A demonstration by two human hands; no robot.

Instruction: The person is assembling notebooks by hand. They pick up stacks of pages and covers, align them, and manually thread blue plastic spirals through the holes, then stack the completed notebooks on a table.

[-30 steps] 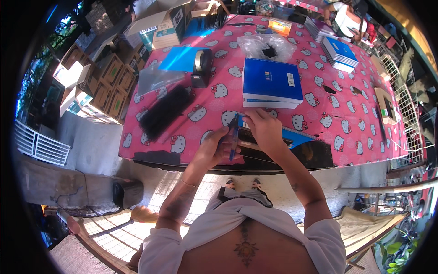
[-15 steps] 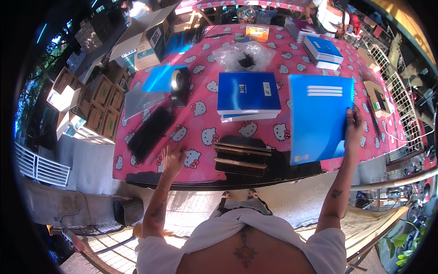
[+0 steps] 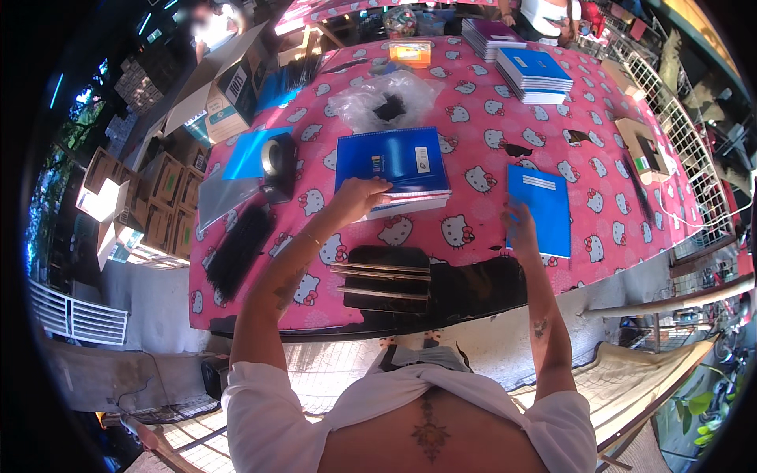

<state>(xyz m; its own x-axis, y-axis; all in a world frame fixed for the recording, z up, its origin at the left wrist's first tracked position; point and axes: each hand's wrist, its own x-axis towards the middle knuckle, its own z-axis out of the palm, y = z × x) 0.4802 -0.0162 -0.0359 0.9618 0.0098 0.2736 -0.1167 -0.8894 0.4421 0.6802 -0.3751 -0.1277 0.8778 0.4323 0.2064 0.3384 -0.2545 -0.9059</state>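
pink cloth covered your tabletop (image 3: pixel 473 102). your left hand (image 3: pixel 356 197) lay flat, fingers spread, on the near edge of the notebook stack (image 3: pixel 392 167), gripping nothing. your right hand (image 3: pixel 519 223) rested open on the lower left corner of a single blue notebook (image 3: pixel 539 208), lying just right of the stack. it looked like a sorting step; the next move seemed to need a firmer pinch. boxes (image 3: pixel 162 197) stood left of the tabletop.
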